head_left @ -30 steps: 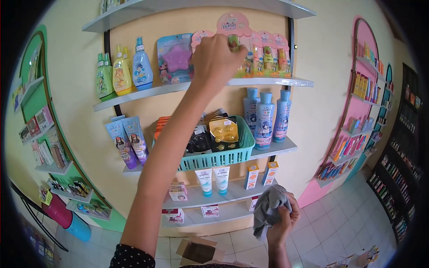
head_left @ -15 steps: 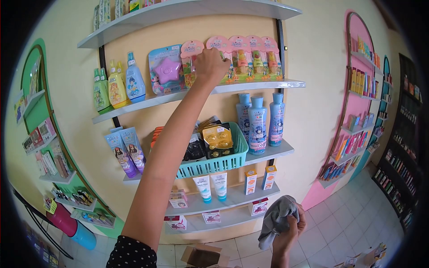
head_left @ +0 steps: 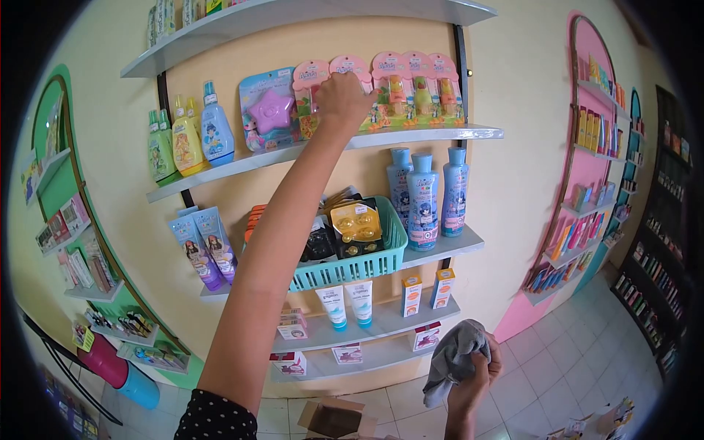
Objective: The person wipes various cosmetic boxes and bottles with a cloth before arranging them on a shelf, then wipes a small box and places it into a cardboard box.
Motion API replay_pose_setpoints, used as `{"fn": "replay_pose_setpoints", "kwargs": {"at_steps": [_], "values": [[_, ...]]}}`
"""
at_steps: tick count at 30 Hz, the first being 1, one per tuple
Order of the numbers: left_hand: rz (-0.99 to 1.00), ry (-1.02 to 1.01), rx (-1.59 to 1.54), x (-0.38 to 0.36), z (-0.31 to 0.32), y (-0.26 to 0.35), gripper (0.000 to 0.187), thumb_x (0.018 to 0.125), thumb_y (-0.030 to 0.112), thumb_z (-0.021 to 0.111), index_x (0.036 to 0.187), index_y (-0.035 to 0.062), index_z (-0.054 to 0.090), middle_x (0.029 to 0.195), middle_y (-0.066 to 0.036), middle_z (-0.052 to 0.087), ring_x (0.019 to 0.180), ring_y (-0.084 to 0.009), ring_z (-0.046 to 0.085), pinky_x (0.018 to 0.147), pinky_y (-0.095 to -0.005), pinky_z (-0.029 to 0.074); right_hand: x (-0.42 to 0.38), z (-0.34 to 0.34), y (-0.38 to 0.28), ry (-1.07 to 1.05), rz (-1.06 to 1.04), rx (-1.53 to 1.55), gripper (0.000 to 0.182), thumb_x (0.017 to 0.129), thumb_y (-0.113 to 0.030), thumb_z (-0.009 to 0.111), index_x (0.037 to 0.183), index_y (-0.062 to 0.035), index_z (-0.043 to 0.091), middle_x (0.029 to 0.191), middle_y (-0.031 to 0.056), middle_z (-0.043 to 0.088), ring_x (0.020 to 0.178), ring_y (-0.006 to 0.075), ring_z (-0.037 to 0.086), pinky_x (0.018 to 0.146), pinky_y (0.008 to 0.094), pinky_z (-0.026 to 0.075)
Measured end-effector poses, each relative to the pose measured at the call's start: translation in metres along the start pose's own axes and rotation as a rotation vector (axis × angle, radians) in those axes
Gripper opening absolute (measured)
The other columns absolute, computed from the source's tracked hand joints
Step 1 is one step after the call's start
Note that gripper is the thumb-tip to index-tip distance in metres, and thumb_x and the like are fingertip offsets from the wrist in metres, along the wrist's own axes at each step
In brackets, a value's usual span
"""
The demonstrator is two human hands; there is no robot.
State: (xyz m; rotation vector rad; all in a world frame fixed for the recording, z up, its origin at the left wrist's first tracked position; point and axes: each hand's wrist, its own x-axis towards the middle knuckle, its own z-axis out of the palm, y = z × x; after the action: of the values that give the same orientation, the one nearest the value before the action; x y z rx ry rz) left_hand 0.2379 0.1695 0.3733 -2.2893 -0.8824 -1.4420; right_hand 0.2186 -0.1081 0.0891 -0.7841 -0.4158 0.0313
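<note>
My left hand (head_left: 343,101) reaches up to the second shelf, its fingers curled over a pink-topped carded pack (head_left: 350,64); the hand hides most of that card. Left of it stands another pink-topped card (head_left: 311,75), partly covered by my wrist. Several matching cards with small coloured bottles (head_left: 422,94) stand to the right, beyond a narrow gap. A blue card with a purple star-shaped case (head_left: 273,110) leans at the left. Low on the right, my right hand (head_left: 477,374) is closed on a crumpled grey cloth (head_left: 453,359).
Green, yellow and blue bottles (head_left: 218,126) stand at the shelf's (head_left: 433,134) left end. Below are a turquoise basket (head_left: 352,273) of packs, tall blue bottles (head_left: 423,202), and white tubes (head_left: 360,303). An open cardboard box (head_left: 334,419) sits on the floor.
The card under my left hand has shifted slightly left, and a gap has opened between it and the cards on the right. My right hand keeps the cloth in nearly the same place.
</note>
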Motion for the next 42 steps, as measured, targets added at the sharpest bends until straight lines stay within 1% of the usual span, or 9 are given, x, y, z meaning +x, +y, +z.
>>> {"fn": "replay_pose_setpoints", "kwargs": {"at_steps": [11, 13, 26, 32, 35, 37, 38, 40, 42], "values": [[0.026, -0.002, 0.059, 0.002, 0.003, 0.0, 0.032, 0.068, 0.032, 0.064, 0.076, 0.001, 0.061, 0.077, -0.015, 0.06, 0.074, -0.0277, 0.06, 0.061, -0.0344, 0.05, 0.003, -0.004, 0.003, 0.028, 0.033, 0.032, 0.026, 0.06, -0.002, 0.044, 0.081, 0.0062, 0.057, 0.084, 0.0105, 0.053, 0.08, 0.0159, 0.05, 0.077, 0.025, 0.036], [0.053, 0.064, 0.022, 0.003, 0.007, -0.003, 0.033, 0.065, 0.033, 0.061, 0.067, 0.0003, 0.06, 0.07, -0.017, 0.059, 0.067, -0.0309, 0.06, 0.06, -0.0382, 0.048, 0.003, -0.006, 0.004, 0.033, 0.038, 0.021, 0.026, 0.06, -0.002, 0.044, 0.081, 0.006, 0.057, 0.085, 0.0105, 0.053, 0.08, 0.0161, 0.05, 0.077, 0.0252, 0.036], [0.029, 0.016, 0.047, 0.003, -0.002, -0.002, 0.044, 0.064, 0.044, 0.063, 0.07, 0.0, 0.061, 0.07, -0.016, 0.059, 0.069, -0.029, 0.06, 0.06, -0.0383, 0.049, 0.002, -0.012, 0.008, 0.051, 0.051, 0.015, 0.025, 0.062, -0.002, 0.046, 0.084, 0.0049, 0.056, 0.086, 0.0101, 0.053, 0.081, 0.016, 0.05, 0.077, 0.0261, 0.037], [0.056, 0.105, 0.05, -0.004, -0.015, 0.005, 0.046, 0.064, 0.044, 0.062, 0.068, -0.0018, 0.06, 0.068, -0.016, 0.059, 0.065, -0.028, 0.059, 0.056, -0.039, 0.048, 0.002, -0.012, 0.007, 0.024, 0.056, 0.015, 0.023, 0.063, -0.002, 0.047, 0.083, 0.0049, 0.056, 0.086, 0.0099, 0.054, 0.08, 0.0156, 0.05, 0.076, 0.0252, 0.037], [0.098, 0.138, 0.136, -0.003, -0.023, 0.015, 0.045, 0.065, 0.043, 0.062, 0.072, -0.0006, 0.06, 0.063, -0.014, 0.058, 0.059, -0.0283, 0.058, 0.054, -0.0383, 0.048, 0.002, -0.01, 0.007, 0.049, 0.079, 0.034, 0.024, 0.063, -0.003, 0.046, 0.083, 0.0052, 0.056, 0.085, 0.0098, 0.054, 0.08, 0.0157, 0.05, 0.076, 0.0254, 0.038], [0.24, 0.163, 0.208, 0.006, -0.017, 0.019, 0.044, 0.064, 0.041, 0.063, 0.082, 0.0015, 0.058, 0.072, -0.014, 0.057, 0.07, -0.0274, 0.057, 0.058, -0.0376, 0.047, 0.002, -0.009, 0.006, 0.048, 0.083, 0.041, 0.024, 0.063, -0.003, 0.046, 0.083, 0.0054, 0.056, 0.085, 0.0098, 0.054, 0.08, 0.0158, 0.05, 0.076, 0.0254, 0.038], [0.24, 0.162, 0.209, 0.01, -0.012, 0.02, 0.044, 0.064, 0.041, 0.063, 0.082, 0.0015, 0.058, 0.072, -0.014, 0.057, 0.07, -0.0274, 0.057, 0.058, -0.0376, 0.047, 0.002, -0.009, 0.006, 0.049, 0.089, 0.046, 0.025, 0.062, -0.003, 0.046, 0.083, 0.0056, 0.056, 0.085, 0.0098, 0.054, 0.08, 0.0158, 0.05, 0.077, 0.0254, 0.038], [0.562, 0.172, 0.187, 0.017, 0.002, 0.022, 0.051, 0.061, 0.039, 0.066, 0.094, 0.0024, 0.053, 0.092, -0.013, 0.053, 0.089, -0.0267, 0.052, 0.066, -0.0371, 0.047, 0.001, -0.01, 0.006, 0.058, 0.082, 0.047, 0.025, 0.062, -0.003, 0.046, 0.083, 0.0057, 0.056, 0.085, 0.0098, 0.054, 0.08, 0.0159, 0.05, 0.077, 0.0254, 0.038], [0.578, 0.117, 0.195, 0.016, 0.013, 0.026, 0.054, 0.059, 0.038, 0.068, 0.097, 0.0017, 0.052, 0.099, -0.012, 0.049, 0.095, -0.0265, 0.047, 0.069, -0.0374, 0.046, 0.001, -0.014, 0.005, 0.072, 0.07, 0.048, 0.025, 0.062, -0.003, 0.047, 0.083, 0.0059, 0.056, 0.085, 0.0098, 0.054, 0.08, 0.0159, 0.05, 0.077, 0.0254, 0.038]]}}
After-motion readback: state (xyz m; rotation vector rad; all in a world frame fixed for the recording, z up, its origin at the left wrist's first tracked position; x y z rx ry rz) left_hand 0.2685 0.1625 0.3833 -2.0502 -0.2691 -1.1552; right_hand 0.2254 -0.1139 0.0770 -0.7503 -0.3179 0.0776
